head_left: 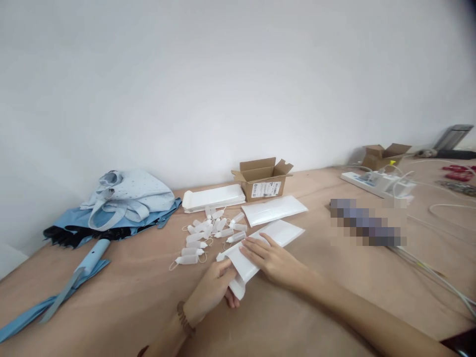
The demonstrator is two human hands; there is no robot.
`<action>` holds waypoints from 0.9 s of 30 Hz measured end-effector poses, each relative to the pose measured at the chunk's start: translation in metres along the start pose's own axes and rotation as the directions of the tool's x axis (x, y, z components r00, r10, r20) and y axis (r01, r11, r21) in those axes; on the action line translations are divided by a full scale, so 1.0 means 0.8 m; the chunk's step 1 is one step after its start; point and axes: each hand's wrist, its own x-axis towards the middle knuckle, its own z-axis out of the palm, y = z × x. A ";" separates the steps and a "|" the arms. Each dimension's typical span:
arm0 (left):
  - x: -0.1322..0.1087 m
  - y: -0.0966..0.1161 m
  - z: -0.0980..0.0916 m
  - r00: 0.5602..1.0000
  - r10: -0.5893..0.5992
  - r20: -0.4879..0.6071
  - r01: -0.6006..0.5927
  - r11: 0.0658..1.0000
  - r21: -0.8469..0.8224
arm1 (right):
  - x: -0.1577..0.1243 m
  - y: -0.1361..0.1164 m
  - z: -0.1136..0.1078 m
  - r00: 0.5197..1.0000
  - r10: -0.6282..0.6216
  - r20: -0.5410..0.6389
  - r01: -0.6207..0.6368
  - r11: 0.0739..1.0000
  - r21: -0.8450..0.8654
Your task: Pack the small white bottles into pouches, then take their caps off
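Note:
A white envelope, like a padded mailer, lies slanted on the table in front of me. My left hand grips its near left end, the thumb at the mouth and some fingers underneath. Flat across the top of the same envelope rests my right hand, fingers stretched out. What is inside the envelope, if anything, is hidden. Just beyond, a second white envelope lies flat. Several small translucent squeeze bottles with cord-like loops are scattered to the left of the envelopes.
A stack of white envelopes lies near the wall beside an open cardboard box. Leftward are a light blue bag and a folded blue umbrella. A power strip, cables and another box occupy the right.

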 end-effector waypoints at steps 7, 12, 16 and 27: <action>0.003 -0.003 0.002 0.995 0.103 0.001 -0.102 0.984 0.146 | -0.007 0.003 -0.008 0.999 -0.003 0.044 0.003 1.000 0.013; 0.002 -0.003 0.002 0.996 0.083 0.031 -0.088 0.967 0.240 | -0.005 -0.004 -0.005 1.000 -0.003 0.017 0.003 1.000 0.017; -0.003 -0.001 0.003 0.998 0.042 0.042 -0.052 0.960 0.275 | -0.003 -0.010 -0.001 1.000 -0.002 0.011 0.002 1.000 0.029; 0.002 0.005 0.003 0.917 0.166 -0.362 -0.198 0.979 -0.054 | -0.007 0.009 -0.009 0.998 0.042 -0.049 -0.043 0.999 -0.024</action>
